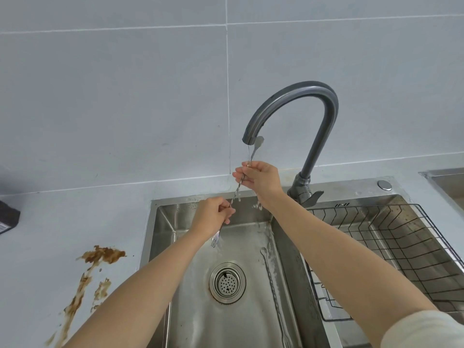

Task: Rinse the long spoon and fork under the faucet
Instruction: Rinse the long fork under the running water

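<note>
We are holding the long spoon and fork (236, 192) slanted under the running faucet (298, 92), over the sink (160, 222). Our right hand (261, 177) is pinching the twisted handle below the spoon end, and our left hand (213, 213) is gripping it above the tines.

Kitchen surroundings. A wall of large pale grey glazed tiles (125, 96) with thin white grout lines (228, 96) rises behind a pale grey countertop (62, 217). A smeared brown stain (105, 254) streaks the counter at left, and a dark box (7, 217) sits cut off at the left edge. A rectangular stainless-steel sink basin (160, 222) with a round perforated drain strainer (227, 283) is set into the counter. A black wire rack (376, 234) occupies its right part. A round metal cap (384, 185) sits on the rim behind the rack. Light is even and diffuse.
</note>
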The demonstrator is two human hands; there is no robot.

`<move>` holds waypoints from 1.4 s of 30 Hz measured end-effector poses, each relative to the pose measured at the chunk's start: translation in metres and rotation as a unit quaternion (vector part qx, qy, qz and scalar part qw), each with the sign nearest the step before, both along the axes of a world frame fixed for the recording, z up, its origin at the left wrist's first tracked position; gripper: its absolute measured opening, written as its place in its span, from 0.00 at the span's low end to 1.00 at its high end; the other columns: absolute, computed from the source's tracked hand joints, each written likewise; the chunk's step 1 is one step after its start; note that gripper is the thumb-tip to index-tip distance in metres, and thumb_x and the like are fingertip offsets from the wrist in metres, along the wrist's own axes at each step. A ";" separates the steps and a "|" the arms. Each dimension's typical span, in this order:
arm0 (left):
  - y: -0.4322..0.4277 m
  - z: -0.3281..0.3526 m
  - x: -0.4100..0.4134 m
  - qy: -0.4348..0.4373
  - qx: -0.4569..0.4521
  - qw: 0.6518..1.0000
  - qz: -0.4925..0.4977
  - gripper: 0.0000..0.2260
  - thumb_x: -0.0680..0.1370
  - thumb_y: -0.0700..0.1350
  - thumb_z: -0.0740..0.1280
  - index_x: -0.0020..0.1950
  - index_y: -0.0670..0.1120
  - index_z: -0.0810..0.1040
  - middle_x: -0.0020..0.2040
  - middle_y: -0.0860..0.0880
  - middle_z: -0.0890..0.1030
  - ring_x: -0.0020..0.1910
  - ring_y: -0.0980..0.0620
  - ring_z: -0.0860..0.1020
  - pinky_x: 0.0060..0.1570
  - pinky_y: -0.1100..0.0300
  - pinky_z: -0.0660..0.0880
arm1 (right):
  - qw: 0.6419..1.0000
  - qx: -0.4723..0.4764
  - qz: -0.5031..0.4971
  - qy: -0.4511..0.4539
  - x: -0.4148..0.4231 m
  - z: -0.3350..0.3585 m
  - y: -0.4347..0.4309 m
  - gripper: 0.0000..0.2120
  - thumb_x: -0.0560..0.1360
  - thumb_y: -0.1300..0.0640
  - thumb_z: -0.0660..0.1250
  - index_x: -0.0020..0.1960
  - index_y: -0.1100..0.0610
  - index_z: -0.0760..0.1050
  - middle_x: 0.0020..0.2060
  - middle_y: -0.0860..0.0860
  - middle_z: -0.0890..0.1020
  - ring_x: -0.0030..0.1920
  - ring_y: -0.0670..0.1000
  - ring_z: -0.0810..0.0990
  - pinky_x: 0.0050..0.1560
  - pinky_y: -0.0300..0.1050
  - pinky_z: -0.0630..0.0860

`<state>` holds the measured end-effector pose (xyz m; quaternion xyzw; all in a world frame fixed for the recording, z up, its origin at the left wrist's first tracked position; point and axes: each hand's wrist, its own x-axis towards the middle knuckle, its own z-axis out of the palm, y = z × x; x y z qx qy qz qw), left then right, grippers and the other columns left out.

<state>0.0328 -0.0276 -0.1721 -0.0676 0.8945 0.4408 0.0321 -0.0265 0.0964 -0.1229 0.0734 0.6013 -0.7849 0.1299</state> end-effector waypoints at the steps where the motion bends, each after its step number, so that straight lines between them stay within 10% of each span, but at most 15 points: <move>1: -0.001 0.001 0.001 -0.002 -0.004 1.000 0.002 0.05 0.74 0.39 0.69 0.45 0.37 0.79 0.26 0.53 0.75 0.20 0.68 0.74 0.30 0.76 0.68 | 1.000 -0.004 0.001 -0.001 0.000 0.000 -0.001 0.08 0.76 0.70 0.60 0.41 0.61 0.73 0.36 0.56 0.79 0.30 0.46 0.82 0.38 0.37 0.81; 6: -0.006 0.003 0.003 0.002 0.014 1.000 0.006 0.10 0.73 0.37 0.70 0.34 0.46 0.74 0.27 0.52 0.76 0.26 0.56 0.75 0.34 0.65 0.72 | 1.000 -0.011 -0.007 -0.011 0.002 0.002 -0.006 0.09 0.78 0.63 0.61 0.39 0.61 0.72 0.34 0.55 0.78 0.29 0.47 0.82 0.37 0.38 0.81; 19: -0.014 -0.002 0.011 -0.005 -0.056 0.998 -0.033 0.10 0.75 0.39 0.67 0.35 0.46 0.73 0.26 0.52 0.75 0.20 0.71 0.73 0.26 0.76 0.66 | 0.996 -0.071 -0.013 -0.042 0.000 -0.002 0.000 0.08 0.76 0.69 0.61 0.41 0.62 0.74 0.37 0.56 0.80 0.30 0.46 0.83 0.38 0.38 0.81; 25: -0.015 -0.001 0.017 0.002 -0.072 0.997 -0.027 0.16 0.75 0.39 0.68 0.30 0.51 0.69 0.25 0.55 0.73 0.25 0.60 0.73 0.32 0.68 0.67 | 0.995 -0.063 -0.015 -0.082 0.000 -0.001 0.000 0.16 0.80 0.54 0.57 0.42 0.63 0.73 0.37 0.57 0.80 0.37 0.53 0.82 0.42 0.44 0.80; 35: -0.029 -0.002 0.026 0.015 -0.108 0.994 -0.024 0.05 0.75 0.39 0.68 0.42 0.37 0.79 0.27 0.57 0.72 0.35 0.48 0.77 0.43 0.58 0.73 | 0.992 -0.099 -0.039 -0.063 -0.001 -0.003 0.003 0.08 0.74 0.71 0.63 0.39 0.62 0.72 0.37 0.56 0.79 0.35 0.49 0.82 0.42 0.41 0.81; 42: -0.036 -0.004 0.030 0.006 -0.113 0.994 -0.010 0.11 0.74 0.39 0.69 0.33 0.48 0.73 0.26 0.55 0.72 0.33 0.47 0.77 0.42 0.59 0.72 | 0.992 -0.083 -0.049 -0.075 0.000 -0.007 -0.005 0.11 0.79 0.59 0.60 0.40 0.62 0.72 0.35 0.57 0.79 0.28 0.47 0.83 0.35 0.39 0.82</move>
